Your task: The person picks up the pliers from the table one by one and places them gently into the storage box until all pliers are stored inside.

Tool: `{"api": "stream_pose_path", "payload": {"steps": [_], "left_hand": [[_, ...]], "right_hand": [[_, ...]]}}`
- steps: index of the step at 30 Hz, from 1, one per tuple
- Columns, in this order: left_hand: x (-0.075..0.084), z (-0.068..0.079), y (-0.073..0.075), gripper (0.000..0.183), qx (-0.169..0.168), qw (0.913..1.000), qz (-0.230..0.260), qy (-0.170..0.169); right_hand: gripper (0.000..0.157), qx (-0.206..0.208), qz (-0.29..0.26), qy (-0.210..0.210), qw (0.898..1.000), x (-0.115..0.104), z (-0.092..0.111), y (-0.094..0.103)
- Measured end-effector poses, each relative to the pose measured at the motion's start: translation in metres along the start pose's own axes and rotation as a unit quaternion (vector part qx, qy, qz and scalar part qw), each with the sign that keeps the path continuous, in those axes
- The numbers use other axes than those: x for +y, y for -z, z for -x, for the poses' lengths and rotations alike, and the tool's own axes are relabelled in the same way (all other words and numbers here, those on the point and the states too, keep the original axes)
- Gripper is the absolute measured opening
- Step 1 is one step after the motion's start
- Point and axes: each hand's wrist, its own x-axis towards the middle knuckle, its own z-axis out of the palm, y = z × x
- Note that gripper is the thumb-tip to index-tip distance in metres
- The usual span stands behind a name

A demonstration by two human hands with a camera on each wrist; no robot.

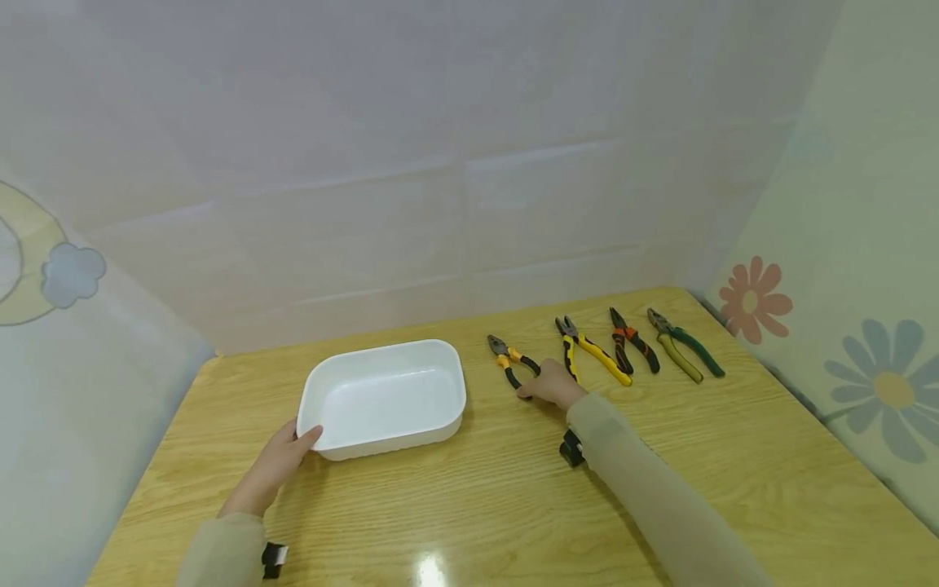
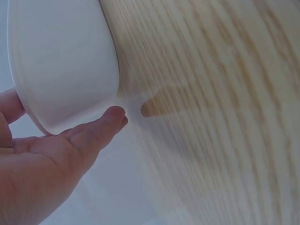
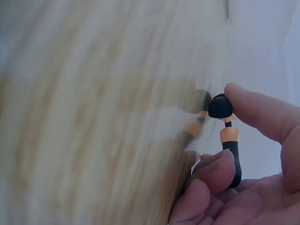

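Observation:
A white rectangular basin sits on the wooden table. My left hand holds its near-left corner, thumb over the rim and fingers against the outer wall; the left wrist view shows these fingers along the basin's side. To the basin's right, my right hand grips the handles of black-and-orange combination pliers, their jaws pointing away from me. In the right wrist view the thumb touches one handle end, while the fingers curl by the other handle.
Right of my right hand lie yellow-and-black pliers, red-and-black long-nose pliers and green-handled pliers, in a row. A pale wall covering rises behind the table.

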Motion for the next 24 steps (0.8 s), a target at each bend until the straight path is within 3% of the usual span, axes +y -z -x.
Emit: {"api": "stream_pose_path", "payload": {"steps": [4, 7, 11, 16, 18, 21, 24], "left_hand": [[0.0000, 0.0000, 0.0005, 0.059, 0.001, 1.0000, -0.005, -0.001], [-0.0003, 0.0000, 0.0009, 0.058, 0.004, 1.0000, -0.009, -0.001], [-0.0008, 0.0003, 0.0008, 0.058, 0.006, 0.9999, -0.009, -0.003], [-0.0020, 0.0007, -0.0002, 0.058, -0.002, 1.0000, -0.002, -0.006], [-0.0028, 0.0005, -0.0006, 0.058, -0.001, 1.0000, -0.002, -0.007], [-0.0036, 0.0009, -0.0008, 0.056, 0.000, 0.9999, -0.003, -0.010], [-0.0037, 0.0007, -0.0001, 0.058, 0.001, 0.9999, -0.006, -0.011]], "right_hand": [[0.034, -0.003, -0.037, -0.002, 0.999, -0.0007, 0.0003, 0.0020], [0.031, -0.008, -0.104, -0.012, 0.995, -0.0030, 0.0013, 0.0045], [0.028, -0.019, -0.176, -0.026, 0.984, -0.0040, 0.0006, 0.0064], [0.026, -0.040, -0.228, -0.035, 0.972, -0.0019, -0.0015, 0.0059], [0.029, -0.049, -0.255, -0.038, 0.965, -0.0007, -0.0018, 0.0052], [0.017, -0.056, -0.290, -0.041, 0.955, 0.0007, -0.0018, 0.0045], [0.019, -0.053, -0.322, -0.051, 0.944, 0.0009, -0.0023, 0.0039]]}}
